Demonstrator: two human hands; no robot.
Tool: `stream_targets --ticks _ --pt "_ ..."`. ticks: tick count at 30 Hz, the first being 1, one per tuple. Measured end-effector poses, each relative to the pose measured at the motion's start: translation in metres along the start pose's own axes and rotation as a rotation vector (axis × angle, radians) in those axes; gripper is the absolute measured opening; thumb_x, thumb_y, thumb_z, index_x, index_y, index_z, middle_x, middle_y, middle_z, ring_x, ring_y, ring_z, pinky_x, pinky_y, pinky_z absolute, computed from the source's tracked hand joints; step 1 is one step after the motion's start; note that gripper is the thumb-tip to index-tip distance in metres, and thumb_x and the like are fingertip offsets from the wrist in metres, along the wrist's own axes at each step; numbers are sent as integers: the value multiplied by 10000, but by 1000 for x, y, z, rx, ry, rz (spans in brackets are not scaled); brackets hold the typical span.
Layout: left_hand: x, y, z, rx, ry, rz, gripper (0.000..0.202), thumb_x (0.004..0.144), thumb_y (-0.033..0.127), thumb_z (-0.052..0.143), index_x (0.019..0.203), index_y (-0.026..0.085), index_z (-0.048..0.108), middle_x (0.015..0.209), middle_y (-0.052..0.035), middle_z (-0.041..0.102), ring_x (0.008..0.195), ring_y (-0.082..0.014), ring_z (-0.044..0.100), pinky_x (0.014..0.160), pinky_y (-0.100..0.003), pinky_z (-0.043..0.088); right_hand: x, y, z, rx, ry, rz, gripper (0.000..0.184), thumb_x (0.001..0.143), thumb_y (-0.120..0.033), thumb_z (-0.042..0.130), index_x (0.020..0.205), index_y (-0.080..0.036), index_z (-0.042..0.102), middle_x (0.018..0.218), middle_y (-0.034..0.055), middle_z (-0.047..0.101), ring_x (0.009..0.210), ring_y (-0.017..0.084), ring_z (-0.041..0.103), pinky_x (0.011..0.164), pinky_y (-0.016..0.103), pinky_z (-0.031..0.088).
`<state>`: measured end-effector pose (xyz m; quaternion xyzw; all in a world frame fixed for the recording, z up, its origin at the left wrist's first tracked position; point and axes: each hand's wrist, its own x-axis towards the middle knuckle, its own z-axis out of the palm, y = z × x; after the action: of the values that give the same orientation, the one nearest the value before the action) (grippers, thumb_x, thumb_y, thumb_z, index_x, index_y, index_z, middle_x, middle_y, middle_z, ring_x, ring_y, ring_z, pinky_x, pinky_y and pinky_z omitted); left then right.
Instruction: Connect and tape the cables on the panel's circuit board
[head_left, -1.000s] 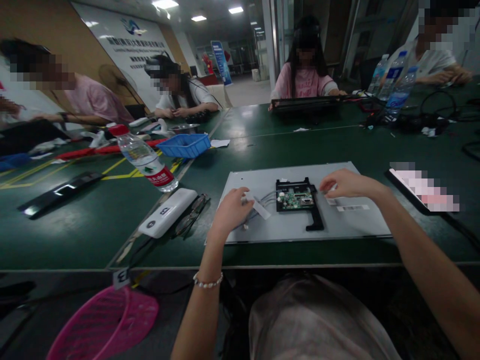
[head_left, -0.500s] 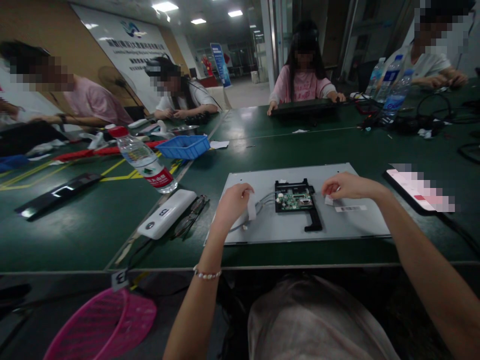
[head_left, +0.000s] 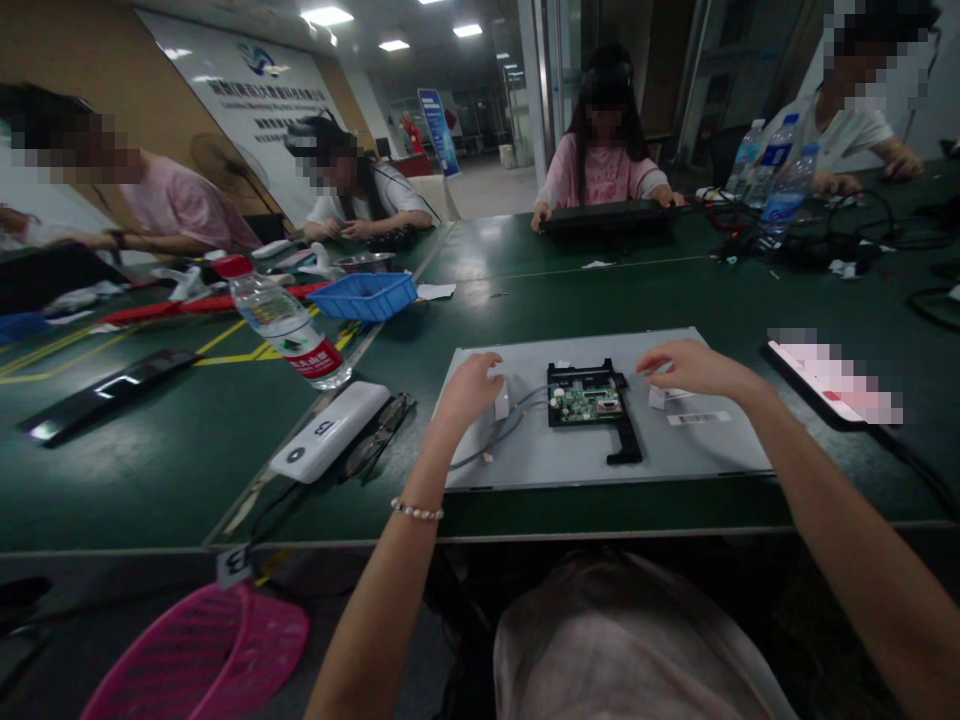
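Observation:
A grey metal panel [head_left: 675, 455] lies flat on the green table before me. A small green circuit board in a black bracket [head_left: 589, 400] sits at its middle, with thin wires [head_left: 491, 440] trailing off to the left. My left hand [head_left: 469, 388] is closed on a small white strip of tape at the wires' upper end. My right hand [head_left: 686, 368] rests on the panel to the right of the board, fingers curled over a white label [head_left: 664, 397]. A barcode sticker [head_left: 697, 418] lies just below it.
Left of the panel lie a white power bank [head_left: 330, 432], folded glasses [head_left: 382, 440], a tilted water bottle [head_left: 289, 325] and a blue tray [head_left: 364, 295]. A phone [head_left: 829, 380] lies at the right. A pink basket [head_left: 202, 655] sits below the table edge. Several people work around the table.
My left hand has lifted the white strip off the panel and carried it up toward the board's left side. My right hand has barely moved.

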<state>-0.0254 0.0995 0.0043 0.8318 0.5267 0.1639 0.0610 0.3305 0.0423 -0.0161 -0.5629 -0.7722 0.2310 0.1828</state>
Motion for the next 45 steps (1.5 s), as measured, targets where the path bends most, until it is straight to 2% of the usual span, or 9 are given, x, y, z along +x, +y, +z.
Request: stream_targets --ticks 4,8,13,22,31,34,38,42,45 --pt "6 22 -4 23 -24 228 344 849 181 487 1175 145 588 1202 -89 619 1123 -223 569 1020 -351 408 2 -16 9 -61 90 -95 468 827 -413 574 1254 -221 584 1286 101 590 1182 288 543 980 440 454" --pt "24 48 4 49 -107 431 332 870 213 496 1182 163 597 1210 -73 620 1105 -208 580 996 -318 423 -1 -33 19 -60 47 -224 807 771 -543 631 1465 -265 325 1526 92 314 1389 296 296 1119 459 297" --pt "46 61 24 157 -150 466 267 865 235 520 1072 161 673 1089 -92 677 997 -224 629 882 -315 479 -2 -35 30 -22 -31 -258 945 734 -597 649 1506 -298 193 1580 86 163 1422 302 212 1132 471 261" --pt "54 65 31 193 -138 429 243 852 137 494 904 152 731 919 -105 719 885 -203 661 834 -291 482 5 -36 33 11 14 -350 928 721 -526 687 1493 -269 242 1501 104 349 1355 307 348 1116 483 294" --pt "53 66 33 153 -53 385 239 838 114 501 900 148 730 924 -103 721 880 -208 667 833 -297 496 8 -33 32 30 28 -374 919 702 -508 708 1481 -279 276 1485 87 382 1338 315 376 1110 491 308" --pt "53 61 32 -39 48 333 218 833 129 532 922 171 727 953 -64 726 891 -180 669 844 -272 501 7 -35 31 50 30 -368 913 717 -509 698 1486 -286 259 1492 88 370 1343 310 372 1109 501 310" --pt "50 61 31 -522 149 279 156 820 186 568 852 173 720 863 -24 732 792 -145 680 785 -252 535 8 -39 29 106 158 -296 773 783 -465 650 1460 -292 319 1457 90 422 1318 295 410 1090 514 343" --pt "42 74 30 -827 107 294 123 798 196 582 831 140 686 820 -40 719 787 -146 687 775 -256 547 13 -44 29 299 307 -273 555 813 -365 625 1347 -303 487 1313 77 557 1176 257 549 979 484 475" --pt "36 84 31 -876 56 300 125 798 213 597 868 132 662 811 -47 711 790 -147 688 761 -253 545 16 -50 32 435 389 -278 385 803 -353 636 1176 -261 631 1154 76 639 1013 228 632 887 439 539"
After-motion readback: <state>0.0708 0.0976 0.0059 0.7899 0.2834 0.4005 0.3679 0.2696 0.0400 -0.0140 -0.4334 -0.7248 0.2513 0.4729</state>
